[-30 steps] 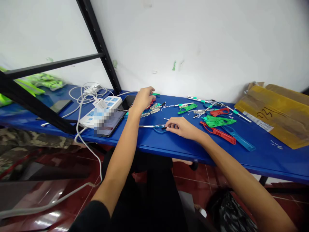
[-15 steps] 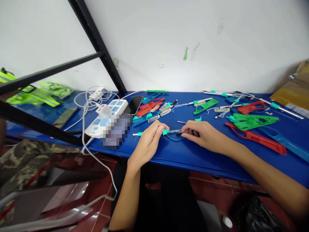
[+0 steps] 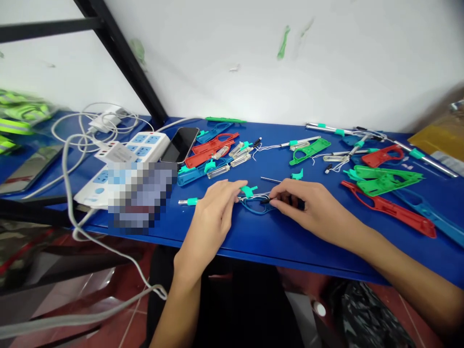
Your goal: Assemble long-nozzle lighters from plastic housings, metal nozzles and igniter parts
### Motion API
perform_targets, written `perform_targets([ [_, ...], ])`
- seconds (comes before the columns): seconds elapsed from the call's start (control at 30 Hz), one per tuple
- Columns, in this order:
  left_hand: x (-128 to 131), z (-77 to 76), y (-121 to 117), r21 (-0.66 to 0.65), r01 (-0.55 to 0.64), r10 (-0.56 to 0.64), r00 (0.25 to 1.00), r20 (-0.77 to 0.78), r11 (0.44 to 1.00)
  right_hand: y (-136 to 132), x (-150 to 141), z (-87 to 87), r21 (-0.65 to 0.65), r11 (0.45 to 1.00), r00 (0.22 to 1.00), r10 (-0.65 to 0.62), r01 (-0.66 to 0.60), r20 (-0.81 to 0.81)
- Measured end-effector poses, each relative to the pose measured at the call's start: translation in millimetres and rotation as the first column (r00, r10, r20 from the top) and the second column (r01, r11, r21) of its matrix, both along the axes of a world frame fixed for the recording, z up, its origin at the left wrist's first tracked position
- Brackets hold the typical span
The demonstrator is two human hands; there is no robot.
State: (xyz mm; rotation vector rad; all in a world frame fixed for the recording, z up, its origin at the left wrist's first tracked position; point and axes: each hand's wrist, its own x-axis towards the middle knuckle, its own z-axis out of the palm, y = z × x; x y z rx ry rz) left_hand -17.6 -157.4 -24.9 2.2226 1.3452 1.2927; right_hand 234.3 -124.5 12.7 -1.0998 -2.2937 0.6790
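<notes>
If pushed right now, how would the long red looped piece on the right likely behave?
The long red looped piece looks like thin moulded plastic, so probably light and stiff. It lies flat, so rolling seems unlikely. The blue piece close beside it might get nudged.

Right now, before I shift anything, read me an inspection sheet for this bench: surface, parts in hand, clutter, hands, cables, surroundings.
Surface: blue tabletop, scattered with parts.
Parts in hand: silver rod with teal sleeve; blue plastic loop; small black piece.
Clutter: green handle pieces, red handle piece, dark phone, white power strip.
Hands: left hand over the rod, grip unclear; right hand pinching the black piece.
Cables: white cable looping beside the strip and hanging over the table edge.
Surroundings: white wall, black metal frame, yellow-taped box.
</notes>
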Motion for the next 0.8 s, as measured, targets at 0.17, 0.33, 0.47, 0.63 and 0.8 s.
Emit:
perform_targets([
  [0.17, 2.0, 2.9, -0.9, 0.042, 0.007, -0.004, 0.997, -0.080, 0.999, 0.2, -0.3, 0.8, -0.030, 0.999, 1.000, -0.022, 0.022, -0.020],
  [0.33, 1.0, 4.4, 0.2, 0.062, -0.030, 0.038, 0.989, -0.141, 0.998, 1.5, 0.5, 1.0, -0.089, 0.995, 0.999, -0.042, 0.039, -0.032],
  [0.47, 2.9, 6.7, -0.8, -0.008, -0.037, 0.036, 0.986, -0.165, 0.999, 2.2, 1.2, 1.0, -0.113, 0.992, 0.998, -0.054, 0.051, -0.025],
  [0.63, 5.4, 6.3, 0.1, -0.051, -0.075, 0.065, 0.984, -0.164, 0.996, 2.8, 2.5, 1.4, -0.137, 0.989, 0.997, -0.065, 0.060, -0.032],
  [0.8, 5.0, 5.2, 4.5, -0.076, -0.085, 0.075, 0.990, -0.119, 0.994, 3.5, 3.1, -0.2, -0.148, 0.987, 0.997, -0.063, 0.055, -0.045],
])
